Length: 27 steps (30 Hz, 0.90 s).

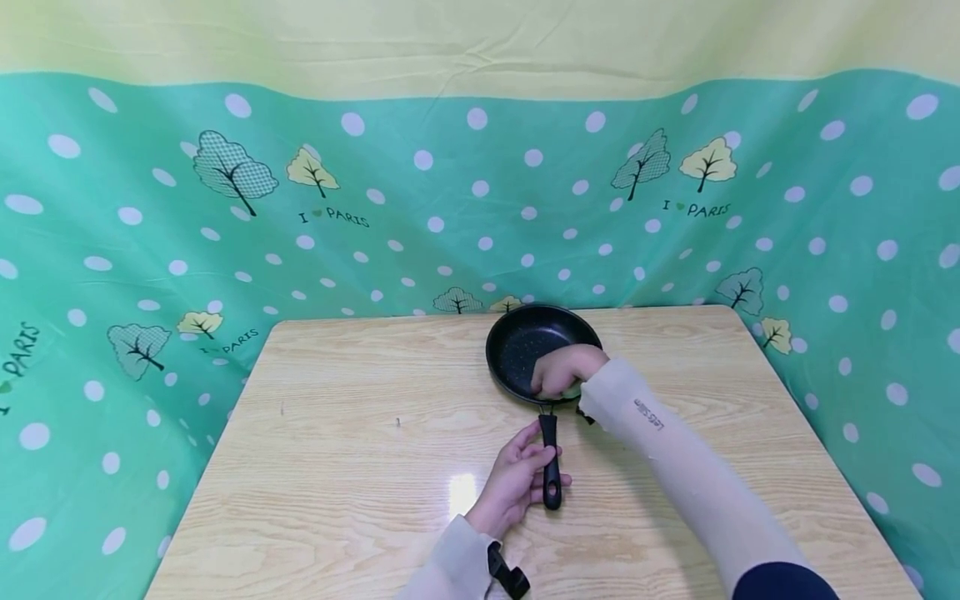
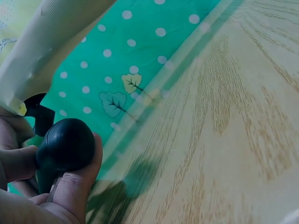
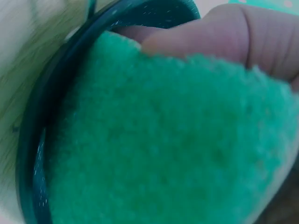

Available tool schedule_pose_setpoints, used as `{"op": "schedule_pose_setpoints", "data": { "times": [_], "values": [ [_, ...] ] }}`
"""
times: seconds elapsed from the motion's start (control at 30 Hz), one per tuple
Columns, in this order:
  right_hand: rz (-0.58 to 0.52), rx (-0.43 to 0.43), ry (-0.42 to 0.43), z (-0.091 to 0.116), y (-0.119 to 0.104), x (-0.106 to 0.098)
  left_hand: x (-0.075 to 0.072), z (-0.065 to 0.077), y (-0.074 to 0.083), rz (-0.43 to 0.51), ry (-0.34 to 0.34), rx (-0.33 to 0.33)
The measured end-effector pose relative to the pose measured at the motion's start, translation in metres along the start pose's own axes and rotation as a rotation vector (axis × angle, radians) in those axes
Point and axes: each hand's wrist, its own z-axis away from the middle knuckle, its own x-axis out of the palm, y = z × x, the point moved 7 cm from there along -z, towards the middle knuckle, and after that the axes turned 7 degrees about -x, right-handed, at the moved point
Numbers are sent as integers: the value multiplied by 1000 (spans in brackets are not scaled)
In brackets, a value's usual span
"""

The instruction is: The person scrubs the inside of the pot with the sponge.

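A black speckled frying pan [image 1: 525, 342] is near the far edge of the wooden table, its handle [image 1: 550, 450] pointing toward me. My left hand [image 1: 513, 483] grips that handle, thumb on one side and fingers beneath; the rounded handle end [image 2: 70, 144] shows between them in the left wrist view. Inside the pan's near side, my right hand [image 1: 566, 371] holds a green scouring sponge [image 3: 163, 135] against the inner wall. The sponge fills most of the right wrist view, with the thumb [image 3: 201, 42] along its upper edge. The other right fingers are largely hidden.
The light wooden table [image 1: 337, 467] extends on both sides of the pan. A green dotted curtain [image 1: 420, 200] hangs right behind its far edge and along both sides. Black straps with small devices [image 1: 510, 571] sit at the wrists.
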Motion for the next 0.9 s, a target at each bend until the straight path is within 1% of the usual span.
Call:
{"op": "schedule_pose_setpoints", "data": {
  "times": [0.23,0.3,0.47,0.67,0.9],
  "values": [
    [-35,-37,35,-11,-8,-3,0,0,1,-1,-6,1],
    [-48,-41,65,-15,-10,-5,-1,0,2,0,-3,-1],
    [-29,-23,168,-21,-10,-12,-1,-1,2,-3,-1,-1],
    [42,-38,263,-31,-8,-17,-1,-1,1,-9,4,2],
    [22,-37,420,-44,13,-15,0,-1,0,-5,1,4]
  ]
}}
